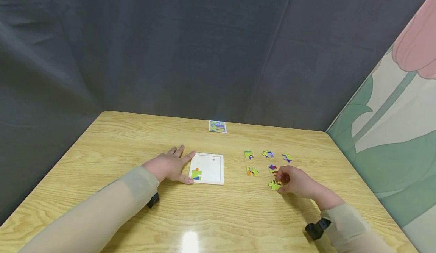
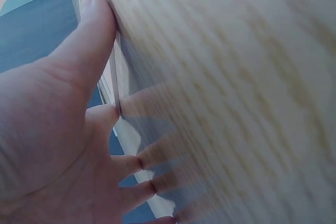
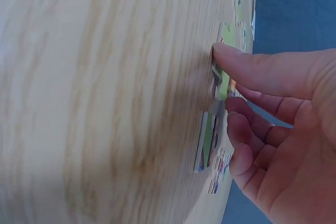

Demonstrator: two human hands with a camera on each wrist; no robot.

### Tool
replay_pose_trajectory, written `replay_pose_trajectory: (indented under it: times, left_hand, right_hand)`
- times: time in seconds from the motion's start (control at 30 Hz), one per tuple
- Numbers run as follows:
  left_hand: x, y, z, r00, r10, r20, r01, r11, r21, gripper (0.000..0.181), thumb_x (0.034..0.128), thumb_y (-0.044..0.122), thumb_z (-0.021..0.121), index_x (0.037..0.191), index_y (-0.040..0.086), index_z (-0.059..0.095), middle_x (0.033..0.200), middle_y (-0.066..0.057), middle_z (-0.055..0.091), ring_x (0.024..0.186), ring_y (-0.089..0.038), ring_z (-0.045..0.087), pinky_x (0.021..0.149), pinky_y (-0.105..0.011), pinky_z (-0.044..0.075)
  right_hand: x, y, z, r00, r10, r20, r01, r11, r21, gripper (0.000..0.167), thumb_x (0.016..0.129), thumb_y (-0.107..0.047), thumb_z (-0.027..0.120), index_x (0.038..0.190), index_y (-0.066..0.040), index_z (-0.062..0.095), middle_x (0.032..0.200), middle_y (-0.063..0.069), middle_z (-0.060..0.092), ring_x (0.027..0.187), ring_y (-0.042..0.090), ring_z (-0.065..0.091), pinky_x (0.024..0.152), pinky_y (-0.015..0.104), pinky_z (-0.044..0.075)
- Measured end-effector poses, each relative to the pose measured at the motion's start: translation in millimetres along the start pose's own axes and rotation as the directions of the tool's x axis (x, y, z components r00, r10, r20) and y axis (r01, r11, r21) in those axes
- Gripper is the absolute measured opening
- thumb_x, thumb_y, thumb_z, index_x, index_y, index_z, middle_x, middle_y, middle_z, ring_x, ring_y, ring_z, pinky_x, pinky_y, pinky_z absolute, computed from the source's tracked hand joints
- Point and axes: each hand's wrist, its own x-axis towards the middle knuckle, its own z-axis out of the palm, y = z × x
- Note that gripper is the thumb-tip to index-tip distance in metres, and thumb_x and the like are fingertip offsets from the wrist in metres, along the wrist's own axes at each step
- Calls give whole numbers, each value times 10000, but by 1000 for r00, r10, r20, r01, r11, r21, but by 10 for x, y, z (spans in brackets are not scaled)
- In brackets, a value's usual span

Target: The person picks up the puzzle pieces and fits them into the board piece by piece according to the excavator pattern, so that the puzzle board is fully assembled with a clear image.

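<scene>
My left hand [image 1: 170, 166] rests with spread fingers at the left edge of a white square puzzle tray [image 1: 211, 169]; thumb and index finger touch its frame. One green puzzle piece with an orange knob [image 1: 196, 174] lies in the tray's near left corner. To the right, my right hand [image 1: 295, 183] pinches a green puzzle piece [image 1: 274, 185] between thumb and fingers, low at the table. In the right wrist view the thumb [image 3: 236, 59] presses that piece's edge. Another green piece [image 3: 206, 140] lies beside the fingers, hidden by the hand in the head view.
Several loose puzzle pieces lie right of the tray, among them a green and orange one [image 1: 252, 171] and a green and blue one [image 1: 287, 157]. A small picture card [image 1: 218, 126] lies near the table's far edge. A dark curtain [image 1: 204, 48] hangs behind the table.
</scene>
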Motion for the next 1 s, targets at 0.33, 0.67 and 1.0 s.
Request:
replay_pose_trajectory:
  times: [0.33,0.67,1.0]
  left_hand:
    - [8,-8,17,1000,-16,1,16,1000,3,1021,822,653,635,1608,259,117,1629,-202,19,1469,-431,57,1112,-647,173]
    - [32,-15,29,1000,-7,-2,7,1000,-8,1014,823,651,638,1607,270,120,1631,-195,13,1471,-429,43,1114,-650,158]
    - [58,-27,34,1000,-13,-4,13,1000,-8,1023,815,661,635,1606,289,103,1635,-181,-2,1474,-420,35,1120,-638,157]
  right_hand:
    - [144,-110,44,996,-78,45,71,987,147,148,851,30,740,847,-40,609,775,28,559,683,151,477,567,243,400]
    - [461,-501,223,991,-117,63,89,935,344,57,904,30,686,904,10,633,783,79,571,671,172,485,548,254,430]
    - [890,-985,559,984,-167,67,135,933,335,78,886,11,719,874,-25,651,760,52,581,673,153,496,578,260,439]
